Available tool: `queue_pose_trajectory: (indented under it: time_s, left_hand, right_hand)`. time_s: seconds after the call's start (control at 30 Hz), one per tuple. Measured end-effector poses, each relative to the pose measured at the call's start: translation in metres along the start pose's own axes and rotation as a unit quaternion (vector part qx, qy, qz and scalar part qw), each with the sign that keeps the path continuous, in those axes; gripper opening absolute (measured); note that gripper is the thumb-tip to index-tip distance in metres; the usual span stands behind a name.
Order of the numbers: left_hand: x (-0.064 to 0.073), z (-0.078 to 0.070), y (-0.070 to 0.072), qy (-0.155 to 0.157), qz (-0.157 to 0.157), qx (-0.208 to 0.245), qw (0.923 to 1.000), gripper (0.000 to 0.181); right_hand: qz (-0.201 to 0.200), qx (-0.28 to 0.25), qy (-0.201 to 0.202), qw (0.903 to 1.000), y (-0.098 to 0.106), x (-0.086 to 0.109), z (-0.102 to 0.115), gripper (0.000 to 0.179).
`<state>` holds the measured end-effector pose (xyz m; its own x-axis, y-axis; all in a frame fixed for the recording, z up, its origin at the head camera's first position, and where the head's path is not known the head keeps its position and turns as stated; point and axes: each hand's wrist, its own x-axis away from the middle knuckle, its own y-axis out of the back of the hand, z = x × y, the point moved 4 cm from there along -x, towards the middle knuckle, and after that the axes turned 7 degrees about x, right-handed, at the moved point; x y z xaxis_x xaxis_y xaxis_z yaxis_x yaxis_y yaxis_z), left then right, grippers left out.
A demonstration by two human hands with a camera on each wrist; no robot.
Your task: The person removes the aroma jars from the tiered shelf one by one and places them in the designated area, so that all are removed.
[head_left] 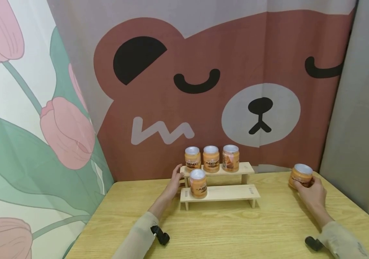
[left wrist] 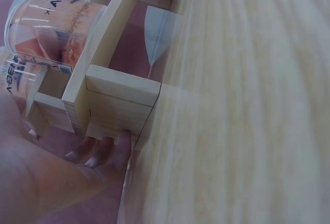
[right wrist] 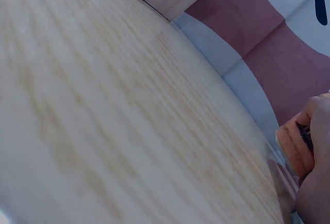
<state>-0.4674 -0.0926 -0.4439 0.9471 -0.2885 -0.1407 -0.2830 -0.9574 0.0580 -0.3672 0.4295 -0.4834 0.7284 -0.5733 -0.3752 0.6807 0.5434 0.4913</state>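
On the far right my right hand [head_left: 313, 194] grips an orange can [head_left: 301, 175] with a silvery lid, thumb on its near side, close over the table. The right wrist view shows only part of this can [right wrist: 296, 146] and the hand [right wrist: 315, 167] at its edge. My left hand [head_left: 173, 183] holds the left end of a two-tier wooden display rack [head_left: 229, 193]. Its fingers [left wrist: 122, 149] lie against the rack's end panel [left wrist: 121, 92] in the left wrist view. Three matching cans [head_left: 211, 159] line the upper tier; another can [head_left: 198, 184] stands upright at the left of the lower tier.
The rack stands near the back of a wood-grain table [head_left: 236, 230]. A bear-print curtain [head_left: 236, 46] hangs right behind it, and a tulip-print curtain [head_left: 35, 144] borders the left side. Grey cloth [head_left: 362, 108] hangs on the right.
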Motion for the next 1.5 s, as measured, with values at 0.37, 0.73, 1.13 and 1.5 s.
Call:
queue_pose_trajectory:
  time_s: [0.37, 0.73, 1.13, 1.5]
  left_hand:
    - [0.001, -0.002, -0.001, 0.001, 0.001, 0.000, 1.0000, 0.065]
    - [0.002, -0.002, -0.001, 0.002, -0.003, -0.002, 1.0000, 0.063]
    - [0.001, 0.000, -0.002, 0.002, -0.002, 0.001, 1.0000, 0.063]
    - [0.001, -0.001, -0.002, 0.000, -0.003, 0.003, 1.0000, 0.064]
  right_hand:
    - [0.009, 0.013, -0.011, 0.9998, -0.001, -0.002, -0.006, 0.078]
    - [0.016, 0.011, 0.002, 0.9998, -0.005, -0.002, -0.009, 0.080]
    - [0.016, -0.011, -0.002, 0.9998, -0.001, -0.001, -0.002, 0.078]
    - [0.006, -0.048, -0.029, 0.9984, 0.012, -0.006, 0.020, 0.071]
